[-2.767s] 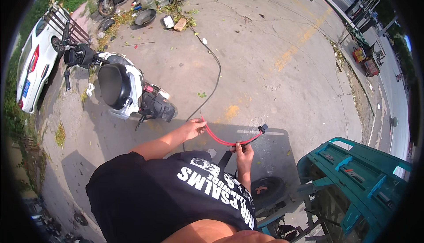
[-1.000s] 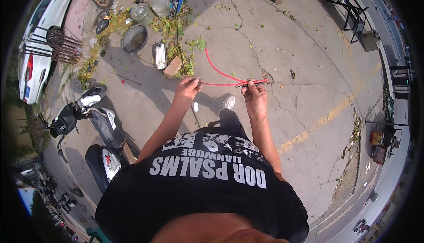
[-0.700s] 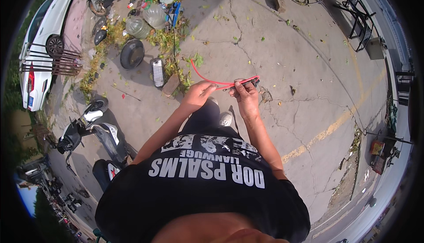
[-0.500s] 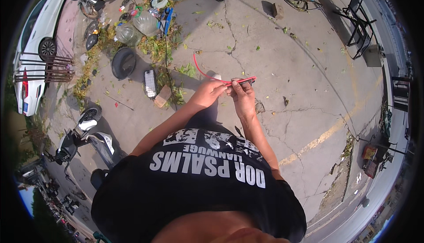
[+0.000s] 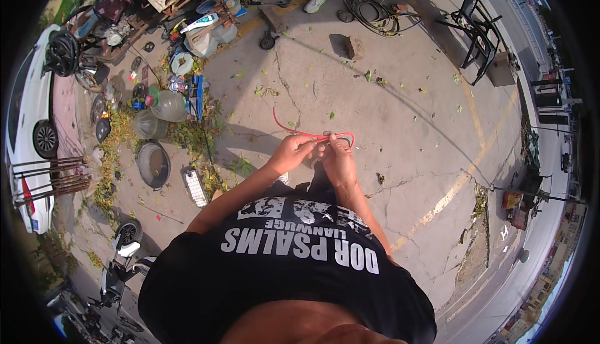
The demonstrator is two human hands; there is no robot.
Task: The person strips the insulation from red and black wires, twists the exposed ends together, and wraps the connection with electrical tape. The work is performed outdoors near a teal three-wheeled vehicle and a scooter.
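A thin red cable runs between my two hands in front of my body. My left hand pinches it with thumb and fingertips, and one free end curves up and away past that hand. My right hand grips the cable close by, with the thumb on top; there it bends round in a small loop beyond the fingers. Something thin and dark shows beside the red inside that loop, too small to make out. The fingertips hide the stretch of cable between the hands.
Cracked concrete lies below. To the left are a black basin, a white-faced lamp-like panel, large clear bottles and a scooter. Ahead are a brick, coiled hoses and another person's shoe. A black chair stands far right.
The view has tilted farther ahead, bringing a vehicle wheel and the other person's legs into sight. Both hands still hold the cable, whose bend at my right hand now forms a rounder loop.
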